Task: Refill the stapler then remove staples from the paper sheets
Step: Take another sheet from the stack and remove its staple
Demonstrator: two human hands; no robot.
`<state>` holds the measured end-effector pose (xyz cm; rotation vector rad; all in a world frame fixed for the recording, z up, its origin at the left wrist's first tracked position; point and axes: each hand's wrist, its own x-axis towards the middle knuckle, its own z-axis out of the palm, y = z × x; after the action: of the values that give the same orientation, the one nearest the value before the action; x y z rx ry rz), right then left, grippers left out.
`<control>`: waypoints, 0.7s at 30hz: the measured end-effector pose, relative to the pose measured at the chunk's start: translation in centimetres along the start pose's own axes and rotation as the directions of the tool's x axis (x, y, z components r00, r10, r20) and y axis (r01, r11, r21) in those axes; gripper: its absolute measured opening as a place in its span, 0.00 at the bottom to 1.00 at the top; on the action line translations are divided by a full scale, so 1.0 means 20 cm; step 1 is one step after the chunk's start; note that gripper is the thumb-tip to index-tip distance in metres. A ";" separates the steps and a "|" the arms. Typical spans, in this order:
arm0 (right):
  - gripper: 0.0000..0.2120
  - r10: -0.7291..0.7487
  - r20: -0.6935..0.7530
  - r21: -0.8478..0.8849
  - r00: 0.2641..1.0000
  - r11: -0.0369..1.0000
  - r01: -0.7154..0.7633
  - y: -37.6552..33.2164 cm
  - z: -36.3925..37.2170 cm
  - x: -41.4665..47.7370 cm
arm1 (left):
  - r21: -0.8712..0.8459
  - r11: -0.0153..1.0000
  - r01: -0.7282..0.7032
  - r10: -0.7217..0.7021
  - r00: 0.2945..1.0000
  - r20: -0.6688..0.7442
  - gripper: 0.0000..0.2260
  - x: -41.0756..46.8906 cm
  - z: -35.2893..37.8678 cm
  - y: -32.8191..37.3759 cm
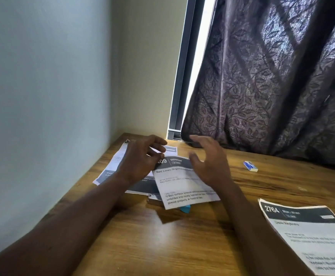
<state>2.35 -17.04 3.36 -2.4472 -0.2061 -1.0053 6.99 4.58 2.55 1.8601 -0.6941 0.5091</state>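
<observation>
Here the task's thing in hand is the printed sheet (182,184), headed "Bed Linen Org…" under a dark band with the digits "09" showing; it lies tilted on the wooden desk (182,246), long axis running from the far-left corner toward the near right, directly between the two hands. The left hand (142,158) pinches its upper-left corner, thumb and fingers closed on the paper edge; that corner is probably where the staple sits, though no staple can be made out. The right hand (208,164) hovers open over the sheet's right side, fingers spread, blurred, clamped on nothing. The left hand is the nearer to the corner. Under the sheet's near edge pokes a dark, metal-looking object (154,200), possibly the stapler, and a small blue piece (185,208); neither is clear. More printed sheets (114,166) lie beneath and to the left, text unreadable. Well apart to the right rests a small blue-and-white box (250,166), perhaps staples, label too small to read. Near right, another stapled set (310,236) is headed "2764". A dark leaf-patterned curtain (272,86) hangs behind.
</observation>
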 end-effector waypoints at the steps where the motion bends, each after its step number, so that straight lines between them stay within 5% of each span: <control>1: 0.23 -0.033 0.030 0.090 0.999 0.995 0.030 -0.05 0.03 0.00 | 0.015 1.000 -0.026 0.026 1.000 -0.001 0.15 -0.01 0.02 0.02; 5: 0.19 -0.019 0.175 0.313 0.984 0.949 -0.038 -0.18 0.11 -0.04 | -0.023 0.999 -0.043 0.042 0.997 -0.065 0.12 -0.02 0.08 0.04; 9: 0.12 0.008 0.123 0.214 0.992 0.976 -0.034 -0.14 0.13 -0.03 | -0.145 0.981 0.125 -0.136 0.989 -0.063 0.11 -0.01 0.06 0.03; 14: 0.12 -0.080 0.068 0.086 0.995 0.994 0.074 -0.13 0.09 -0.02 | -0.415 0.800 0.432 -0.401 0.901 0.165 0.08 0.00 0.02 0.01; 21: 0.15 -0.189 0.075 -0.119 0.979 0.973 0.197 -0.11 0.07 0.01 | -0.439 0.855 0.275 -0.302 0.953 0.010 0.05 0.01 0.01 0.06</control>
<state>2.65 -14.42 3.59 -2.6156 -0.4216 -1.0509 6.39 4.06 3.36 1.4801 -0.4312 0.1879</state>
